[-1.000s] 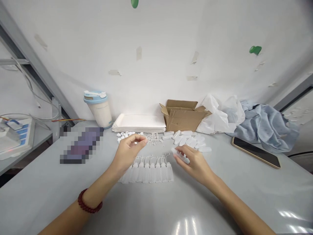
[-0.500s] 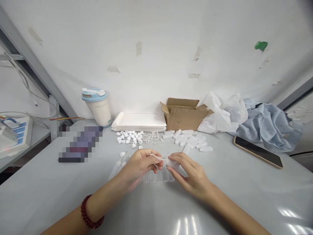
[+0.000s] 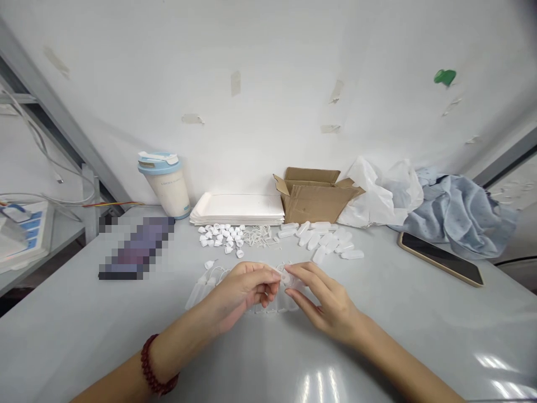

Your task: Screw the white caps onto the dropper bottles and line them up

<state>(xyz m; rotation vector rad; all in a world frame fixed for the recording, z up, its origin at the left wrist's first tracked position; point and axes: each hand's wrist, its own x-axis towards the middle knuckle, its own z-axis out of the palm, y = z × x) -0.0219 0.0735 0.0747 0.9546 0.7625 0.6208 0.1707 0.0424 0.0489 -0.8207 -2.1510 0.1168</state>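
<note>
Holding a small translucent plastic tube (image 3: 289, 279) in the right hand (image 3: 329, 302), fingers narrow around it, probably steadying its end. Left hand (image 3: 247, 290) pinches there, apparently on a thin white plastic strap (image 3: 282, 275), mostly hidden. Row of strapped translucent tubes (image 3: 196, 292) lies on the desk (image 3: 251, 366) under and left of left hand. Beyond both hands: white plastic caps (image 3: 218, 235), loose white straps (image 3: 259, 237), loose translucent tubes (image 3: 329, 241), presumably sorted for easy reach.
</note>
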